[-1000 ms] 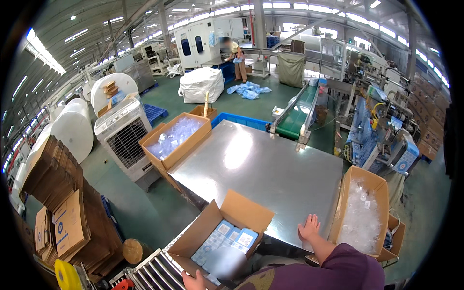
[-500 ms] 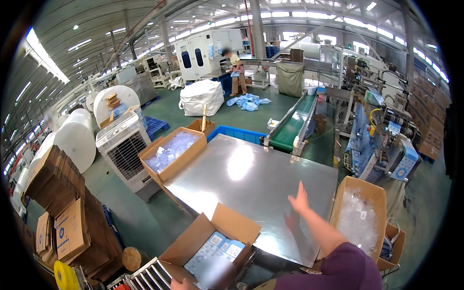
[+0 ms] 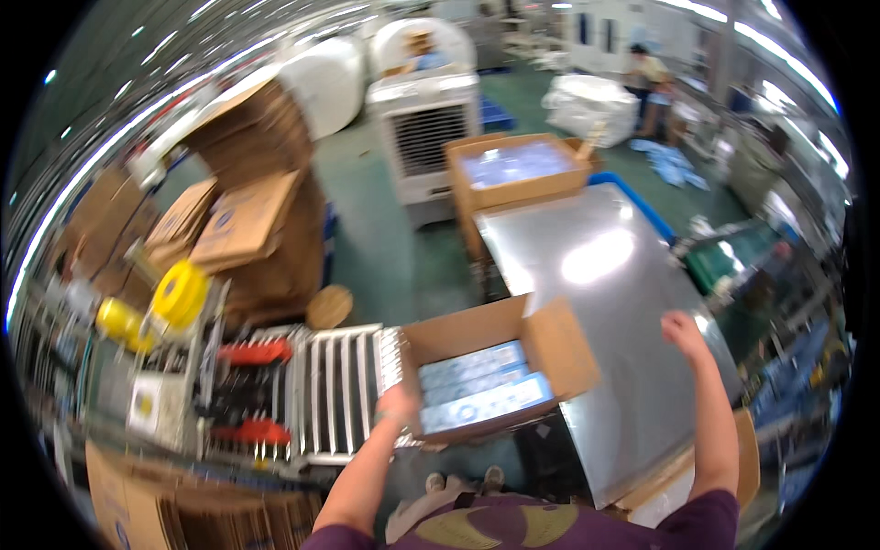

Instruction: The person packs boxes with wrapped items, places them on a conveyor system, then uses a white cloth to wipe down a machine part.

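Open cardboard box (image 3: 495,371) of blue packs, held at its near-left wall by left hand (image 3: 399,403), grip closed; right hand (image 3: 683,332) loosely open, empty, above steel worktop (image 3: 605,275)

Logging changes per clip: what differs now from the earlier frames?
The view has swung left, bringing the roller conveyor into sight. The right hand has lifted off the steel table and hangs above it. The left hand stays on the open carton, still filled with blue packs.

Open carton (image 3: 495,371) sitting between roller conveyor (image 3: 335,390) at left and metal table (image 3: 605,302) at right. Second carton (image 3: 518,170) standing behind table. Flattened cartons (image 3: 243,215) leaning behind conveyor.
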`<state>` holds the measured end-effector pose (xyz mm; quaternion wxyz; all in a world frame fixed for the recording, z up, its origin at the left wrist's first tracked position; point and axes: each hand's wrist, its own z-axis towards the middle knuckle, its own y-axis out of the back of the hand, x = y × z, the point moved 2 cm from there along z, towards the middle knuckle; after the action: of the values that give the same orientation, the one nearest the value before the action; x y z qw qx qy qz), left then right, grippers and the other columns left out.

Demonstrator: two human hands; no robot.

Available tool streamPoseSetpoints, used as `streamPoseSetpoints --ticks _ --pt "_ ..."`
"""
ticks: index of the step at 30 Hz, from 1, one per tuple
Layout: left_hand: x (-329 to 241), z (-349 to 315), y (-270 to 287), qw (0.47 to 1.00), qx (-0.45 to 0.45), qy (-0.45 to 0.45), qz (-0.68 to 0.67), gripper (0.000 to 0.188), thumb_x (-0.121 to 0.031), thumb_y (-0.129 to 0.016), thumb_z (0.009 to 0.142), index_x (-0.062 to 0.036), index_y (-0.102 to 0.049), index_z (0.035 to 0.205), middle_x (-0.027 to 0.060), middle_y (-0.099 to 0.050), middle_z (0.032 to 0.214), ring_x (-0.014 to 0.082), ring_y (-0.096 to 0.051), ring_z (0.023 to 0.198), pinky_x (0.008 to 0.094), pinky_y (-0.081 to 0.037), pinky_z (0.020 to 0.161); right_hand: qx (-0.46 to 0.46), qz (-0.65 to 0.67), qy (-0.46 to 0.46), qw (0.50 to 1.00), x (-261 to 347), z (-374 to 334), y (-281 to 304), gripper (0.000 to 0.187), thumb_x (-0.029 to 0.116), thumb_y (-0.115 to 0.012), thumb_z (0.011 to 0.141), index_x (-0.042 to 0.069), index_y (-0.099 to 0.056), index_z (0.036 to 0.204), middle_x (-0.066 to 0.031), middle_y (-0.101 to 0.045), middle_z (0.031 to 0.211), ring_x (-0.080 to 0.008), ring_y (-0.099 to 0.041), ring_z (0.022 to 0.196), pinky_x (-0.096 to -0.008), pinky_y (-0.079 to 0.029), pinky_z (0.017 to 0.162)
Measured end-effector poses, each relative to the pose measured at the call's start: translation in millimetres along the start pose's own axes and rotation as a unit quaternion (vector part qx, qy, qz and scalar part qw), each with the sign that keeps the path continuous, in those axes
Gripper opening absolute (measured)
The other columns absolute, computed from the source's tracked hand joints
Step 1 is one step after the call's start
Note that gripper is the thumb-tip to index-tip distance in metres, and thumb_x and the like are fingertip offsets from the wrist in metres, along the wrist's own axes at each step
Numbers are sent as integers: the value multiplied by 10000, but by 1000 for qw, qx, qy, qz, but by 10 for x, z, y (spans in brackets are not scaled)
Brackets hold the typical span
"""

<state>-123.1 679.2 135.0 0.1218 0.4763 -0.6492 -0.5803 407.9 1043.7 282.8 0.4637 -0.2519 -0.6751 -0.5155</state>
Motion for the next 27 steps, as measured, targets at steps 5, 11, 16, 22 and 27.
streamPoseSetpoints --ticks 5,11,16,22,27 --pt "81 -70 120 999 -22 0 -23 280 -133 -567 783 -19 -648 1026 253 -655 1018 406 -632 976 450 -508 865 126 27 -173 976 -620 -700 -1074 234 230 -653 883 27 -629 996 -52 -641 797 -135 -608 694 -295 -503 656" --pt "556 -192 725 998 -34 -10 -50 296 -252 -608 783 -49 -673 988 227 -660 978 402 -622 944 460 -503 829 93 -47 -231 967 -876 -1376 -1519 237 201 -655 844 -5 -653 961 -61 -646 790 -139 -609 714 -286 -482 663" --pt "2001 -40 1195 995 -82 52 20 316 -310 -641 784 -62 -682 977 206 -670 991 386 -633 962 457 -508 837 27 -136 -227 964 -1386 -1954 -1620 364 256 -702 781 -22 -645 1009 -126 -677 864 -222 -648 805 -326 -506 729" --pt "3686 -269 2126 973 -196 105 61 243 -204 -670 795 -35 -679 970 193 -680 951 370 -649 911 450 -516 803 -2 -296 -196 935 -1305 -2771 -1797 466 292 -721 738 8 -619 1092 -195 -645 1050 -345 -607 1018 -405 -484 889" --pt "3141 -497 2552 912 -363 -5 192 334 -153 -726 753 -18 -565 1013 193 -609 973 400 -562 952 477 -462 819 52 -395 -255 881 -1181 -3250 -1914 624 323 -718 733 58 -510 1258 -189 -553 1235 -359 -527 1156 -428 -440 984"
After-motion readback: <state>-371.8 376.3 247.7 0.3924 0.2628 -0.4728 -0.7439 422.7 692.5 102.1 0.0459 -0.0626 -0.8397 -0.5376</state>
